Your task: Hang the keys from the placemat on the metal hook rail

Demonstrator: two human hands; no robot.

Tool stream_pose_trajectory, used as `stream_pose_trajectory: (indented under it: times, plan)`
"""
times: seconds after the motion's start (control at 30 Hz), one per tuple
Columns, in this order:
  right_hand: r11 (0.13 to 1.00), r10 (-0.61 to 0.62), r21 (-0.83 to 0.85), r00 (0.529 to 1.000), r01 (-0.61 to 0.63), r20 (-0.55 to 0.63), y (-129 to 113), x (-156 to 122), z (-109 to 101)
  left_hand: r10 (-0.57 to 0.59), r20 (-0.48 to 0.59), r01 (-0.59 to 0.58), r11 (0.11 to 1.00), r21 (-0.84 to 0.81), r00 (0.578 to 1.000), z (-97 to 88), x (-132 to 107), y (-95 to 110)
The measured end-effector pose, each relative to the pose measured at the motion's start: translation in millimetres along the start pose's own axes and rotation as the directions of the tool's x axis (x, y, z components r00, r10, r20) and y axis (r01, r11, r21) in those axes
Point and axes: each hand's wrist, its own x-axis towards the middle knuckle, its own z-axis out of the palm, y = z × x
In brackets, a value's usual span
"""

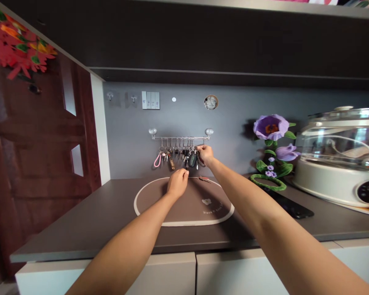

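Observation:
A chrome key rail [181,137] is fixed to the grey wall, with several key bunches [175,154] hanging from its hooks. My right hand [205,155] is raised to the rail's right end, fingers pinched on a key ring there. My left hand [178,182] hovers lower, over the brown oval mat [160,205], fingers curled around the lower end of a dark key fob [192,159]. A small red-and-silver item [203,178] lies on the mat behind my right wrist.
A purple crochet flower [272,151] stands right of the rail. A white cooker with a glass lid [341,157] fills the right side, a black flat object [290,207] before it. A brown door [33,155] is at the left. Switches [150,100] are above.

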Motion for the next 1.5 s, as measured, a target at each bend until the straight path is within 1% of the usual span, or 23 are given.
stream_pose_trajectory:
  times: [0.2, 0.37, 0.53, 0.63, 0.73, 0.8, 0.93, 1.0, 1.07, 1.13, 1.2, 1.33, 1.5]
  plan:
    - [0.999, -0.024, -0.044, 0.999, 0.025, 0.023, -0.2, -2.4, -2.2, 0.008, -0.001, -0.008, 1.0, -0.001, 1.0, -0.3, 0.0, 0.1]
    - [0.997, -0.017, -0.074, 0.999, 0.02, 0.042, -1.4, -4.4, -9.2, 0.018, 0.002, -0.018, 1.0, -0.015, 1.0, -0.2, -0.2, -0.3]
    - [0.999, -0.022, -0.038, 1.0, 0.022, 0.005, -10.1, -21.8, -20.6, 0.026, 0.025, -0.025, 0.998, -0.051, 0.999, 2.5, 0.1, -4.6]
    - [0.999, -0.016, 0.04, 1.0, 0.016, 0.001, -11.8, -36.6, -28.1, 0.036, 0.069, -0.029, 0.995, -0.093, 0.997, 3.4, -0.3, -6.4]
    - [0.994, 0.004, 0.107, 0.999, -0.01, 0.053, -2.5, -49.4, -35.6, 0.041, 0.109, -0.03, 0.994, -0.104, 0.993, 3.2, -1.5, -6.7]
    - [0.996, 0.015, 0.091, 0.995, -0.024, 0.099, 9.9, -56.8, -40.9, 0.034, 0.131, -0.02, 0.994, -0.109, 0.991, 3.2, -2.2, -6.8]
    - [0.997, 0.081, -0.016, 0.982, -0.08, 0.172, 40.2, -67.8, -52.2, 0.021, 0.177, -0.004, 0.996, -0.094, 0.984, 3.8, -2.9, -7.9]
    - [0.989, 0.092, -0.133, 0.977, -0.067, 0.192, 53.1, -70.4, -57.8, 0.028, 0.195, -0.013, 0.997, -0.081, 0.98, 4.0, -3.0, -9.0]
    - [0.954, 0.061, -0.3, 0.974, 0.008, 0.219, 62.6, -70.9, -62.2, 0.04, 0.215, -0.025, 0.997, -0.07, 0.976, 4.1, -3.1, -10.4]
    - [0.887, 0.02, -0.45, 0.965, 0.105, 0.263, 68.7, -70.1, -64.7, 0.035, 0.23, -0.021, 0.998, -0.06, 0.973, 4.3, -3.2, -11.8]
    - [0.818, 0.005, -0.549, 0.953, 0.171, 0.303, 72.5, -68.9, -64.7, 0.027, 0.236, -0.016, 0.999, -0.048, 0.971, 4.7, -3.3, -12.9]
    - [0.717, 0.012, -0.656, 0.937, 0.236, 0.35, 77.1, -66.6, -60.5, 0.041, 0.257, -0.035, 0.999, -0.029, 0.966, 4.8, -3.5, -12.8]
    - [0.655, 0.01, -0.692, 0.913, 0.303, 0.408, 81.1, -63.7, -56.8, 0.035, 0.303, -0.035, 0.999, -0.005, 0.952, 3.2, -4.1, -10.2]
